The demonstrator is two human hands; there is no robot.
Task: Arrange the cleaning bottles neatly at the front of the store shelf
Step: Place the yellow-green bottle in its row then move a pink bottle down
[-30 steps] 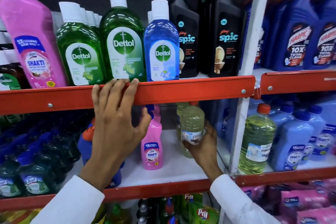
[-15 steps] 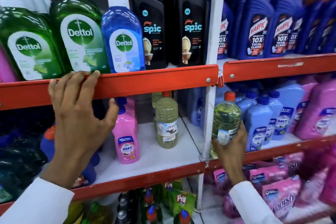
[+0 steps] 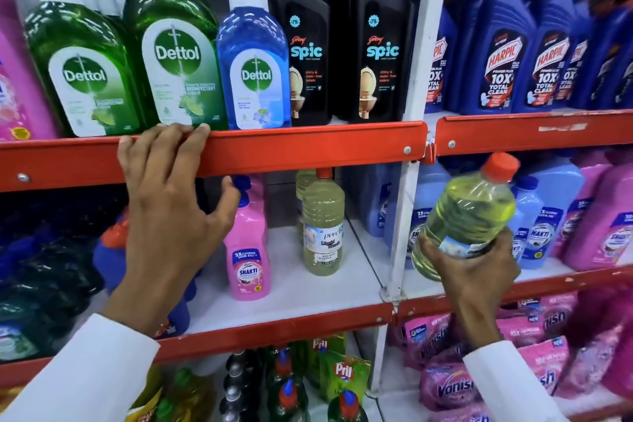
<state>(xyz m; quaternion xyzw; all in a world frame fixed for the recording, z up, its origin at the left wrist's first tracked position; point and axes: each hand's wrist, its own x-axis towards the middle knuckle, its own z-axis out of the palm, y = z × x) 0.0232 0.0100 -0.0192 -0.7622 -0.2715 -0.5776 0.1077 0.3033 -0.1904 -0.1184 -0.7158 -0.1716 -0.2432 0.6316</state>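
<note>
My right hand (image 3: pixel 474 264) grips a yellow-green bottle with a red cap (image 3: pixel 467 212) by its lower half, tilted and lifted off the shelf in front of the right bay. My left hand (image 3: pixel 171 212) rests with its fingers spread on the red rail of the upper shelf (image 3: pixel 308 147), holding nothing. On the middle shelf's white board (image 3: pixel 308 298) stand a similar pale yellow bottle (image 3: pixel 323 226) with another behind it, and a pink Shakti bottle (image 3: pixel 248 250) beside my left thumb.
Green and blue Dettol bottles (image 3: pixel 178 55) and black Spic bottles (image 3: pixel 305 44) line the upper shelf. Blue Harpic bottles (image 3: pixel 500 55) fill the upper right. A white upright post (image 3: pixel 407 202) divides the bays. Blue and pink Shakti bottles (image 3: pixel 555 216) crowd the right middle shelf; Vanish packs (image 3: pixel 448 384) lie below.
My right hand has lifted the yellow-green bottle off the right bay's shelf and tilted it. The view has shifted slightly left. My left hand stays on the red rail.
</note>
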